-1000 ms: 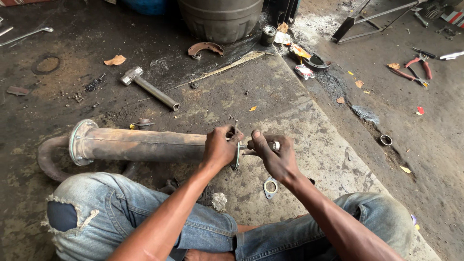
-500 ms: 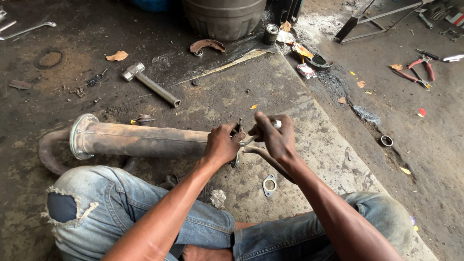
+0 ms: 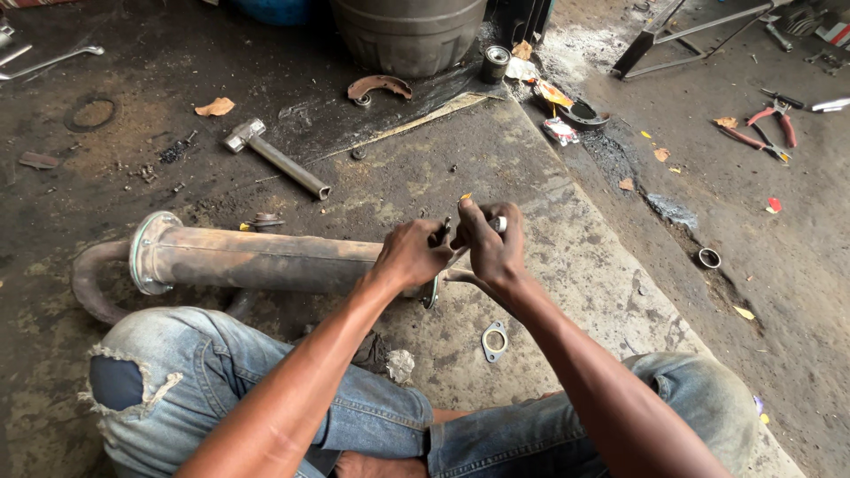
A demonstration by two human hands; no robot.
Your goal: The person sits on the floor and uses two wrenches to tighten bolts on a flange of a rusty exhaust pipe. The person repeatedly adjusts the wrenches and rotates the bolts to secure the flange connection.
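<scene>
A rusty exhaust pipe [image 3: 257,259] with a round flange at its left end lies across the concrete slab in front of my knees. My left hand [image 3: 414,255] grips the pipe's right end at its flange. My right hand [image 3: 489,245] is closed around a small tool with a pale tip, held against that same end, touching the left hand. What sits between the two hands is mostly hidden. A small metal gasket [image 3: 494,340] lies on the slab just below my right wrist.
A hammer [image 3: 274,158] lies beyond the pipe. A large dark drum [image 3: 407,35] stands at the back, with a curved brake shoe [image 3: 379,87] before it. Red-handled pliers [image 3: 772,119] and a metal ring [image 3: 709,258] lie on the dirt at right.
My right hand has risen and turned from beside the pipe end to above it, close against the left hand. The view has shifted slightly; the pipe stays put.
</scene>
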